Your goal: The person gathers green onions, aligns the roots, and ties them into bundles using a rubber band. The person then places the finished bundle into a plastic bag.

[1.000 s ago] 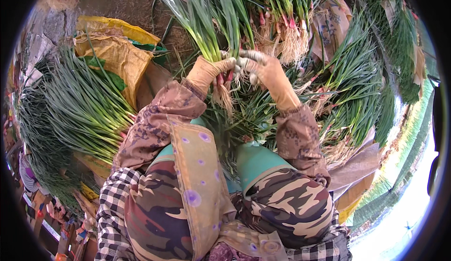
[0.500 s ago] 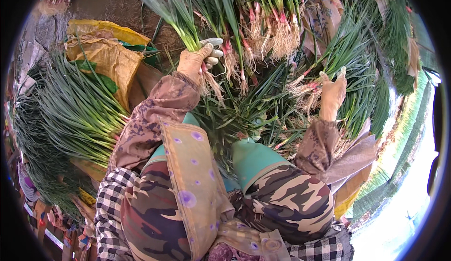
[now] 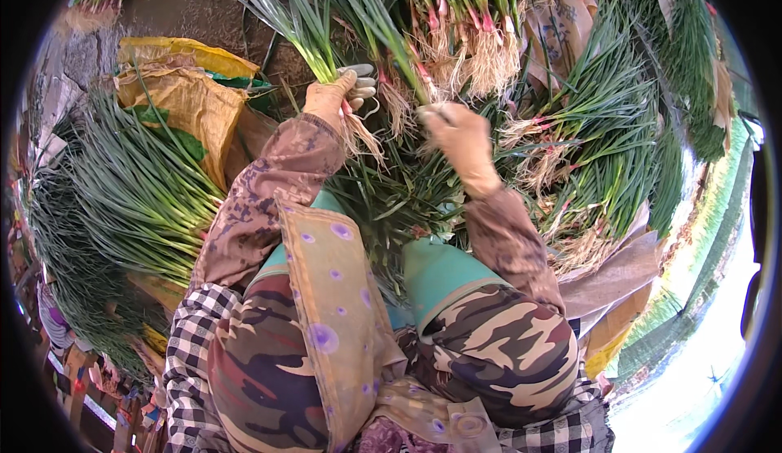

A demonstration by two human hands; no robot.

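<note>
My left hand [image 3: 332, 96], in a pale glove, is closed round a few spring onions [image 3: 303, 36]. Their green leaves point up and away; the pinkish bases and pale roots hang below the fist. My right hand [image 3: 458, 137], also gloved and a little blurred, pinches the lower end of another spring onion stalk [image 3: 383, 36] just right of the left hand; its roots are hidden by the fingers. Right behind that hand lies a row of spring onions with long roots [image 3: 493, 58]. Loose green leaves [image 3: 391, 192] are heaped below both hands, between my knees.
A large pile of spring onions [image 3: 138, 184] lies at left beside a yellow woven sack [image 3: 183, 111]. More spring onions [image 3: 607, 119] are spread at right, partly on a brown sheet [image 3: 611, 270]. My knees with green covers [image 3: 444, 278] border the near side.
My right hand has swung left from the right-hand pile to beside my left hand and now grips a spring onion stalk. The left hand has shifted slightly, still holding its spring onions.
</note>
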